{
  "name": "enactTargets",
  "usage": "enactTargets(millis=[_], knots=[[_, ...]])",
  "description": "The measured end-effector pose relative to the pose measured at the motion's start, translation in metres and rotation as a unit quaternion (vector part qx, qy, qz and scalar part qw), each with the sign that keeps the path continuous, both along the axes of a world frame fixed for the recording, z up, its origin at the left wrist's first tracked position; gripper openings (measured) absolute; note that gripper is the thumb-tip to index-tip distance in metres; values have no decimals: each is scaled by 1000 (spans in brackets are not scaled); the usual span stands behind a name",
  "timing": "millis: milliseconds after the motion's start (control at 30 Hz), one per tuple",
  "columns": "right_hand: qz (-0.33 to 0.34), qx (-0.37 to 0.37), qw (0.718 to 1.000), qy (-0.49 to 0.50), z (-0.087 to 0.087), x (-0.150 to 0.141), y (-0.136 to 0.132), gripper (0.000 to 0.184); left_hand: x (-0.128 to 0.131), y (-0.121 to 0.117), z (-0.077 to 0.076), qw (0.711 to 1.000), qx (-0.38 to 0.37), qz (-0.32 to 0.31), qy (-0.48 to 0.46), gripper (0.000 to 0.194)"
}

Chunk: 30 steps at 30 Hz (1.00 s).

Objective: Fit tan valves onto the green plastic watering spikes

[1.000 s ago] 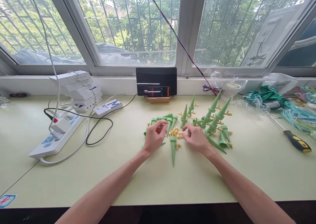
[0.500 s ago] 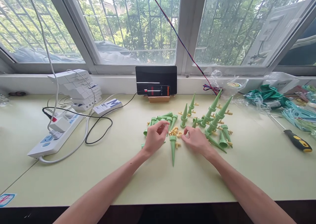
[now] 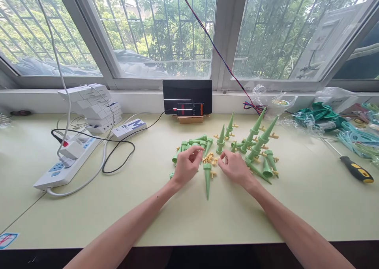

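My left hand (image 3: 186,164) rests low over the table with fingers loosely curved and a gap between thumb and index finger. Nothing shows in it. It partly covers a cluster of green plastic watering spikes (image 3: 197,138). My right hand (image 3: 234,168) is half curled, thumb and index finger apart, and appears to hold nothing. Between the hands lies a small heap of yellow valve pieces (image 3: 210,157). Just in front of the heap, one green spike (image 3: 207,182) with a yellow valve points toward me. Right of my right hand, several spikes with yellow valves (image 3: 260,142) stand or lie.
A phone (image 3: 190,109) leans before a black tablet (image 3: 187,88) on a stand. Left are a power strip (image 3: 66,164), cables and stacked white boxes (image 3: 99,107). A screwdriver (image 3: 357,169) and plastic bags (image 3: 321,117) lie at the right.
Both hands stay nearly in place, with only slight finger movement. The spikes and yellow pieces look much the same; the camera view shifts a little.
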State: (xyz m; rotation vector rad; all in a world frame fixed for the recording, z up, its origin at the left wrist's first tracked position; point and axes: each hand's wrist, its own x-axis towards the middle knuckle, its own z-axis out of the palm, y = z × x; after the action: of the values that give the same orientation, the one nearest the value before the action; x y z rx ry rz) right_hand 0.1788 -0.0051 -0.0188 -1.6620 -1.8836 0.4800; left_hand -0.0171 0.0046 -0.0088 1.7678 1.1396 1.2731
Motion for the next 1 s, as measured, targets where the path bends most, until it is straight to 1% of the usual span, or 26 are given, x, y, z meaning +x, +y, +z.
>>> enactTargets(millis=[133,233,367,633,800,1000], knots=[[57,57,992,93,2,-4,-3,18,0,-1,1,1000,-11,-14,4,24],[93,66,986,125,6,-7,-8,22,1,-2,2,999,-25,-29,2,27],[125,55,982,134,9,-8,-12,27,1,-3,3,998,-21,-50,15,29],[157,60,976,138,10,-8,-11,26,3,-6,5,994,35,-72,73,29],[166,55,974,143,10,-8,-11,26,3,-8,4,994,33,-75,77,26],[193,59,967,154,11,-8,-12,25,4,-7,4,994,27,-76,78,25]])
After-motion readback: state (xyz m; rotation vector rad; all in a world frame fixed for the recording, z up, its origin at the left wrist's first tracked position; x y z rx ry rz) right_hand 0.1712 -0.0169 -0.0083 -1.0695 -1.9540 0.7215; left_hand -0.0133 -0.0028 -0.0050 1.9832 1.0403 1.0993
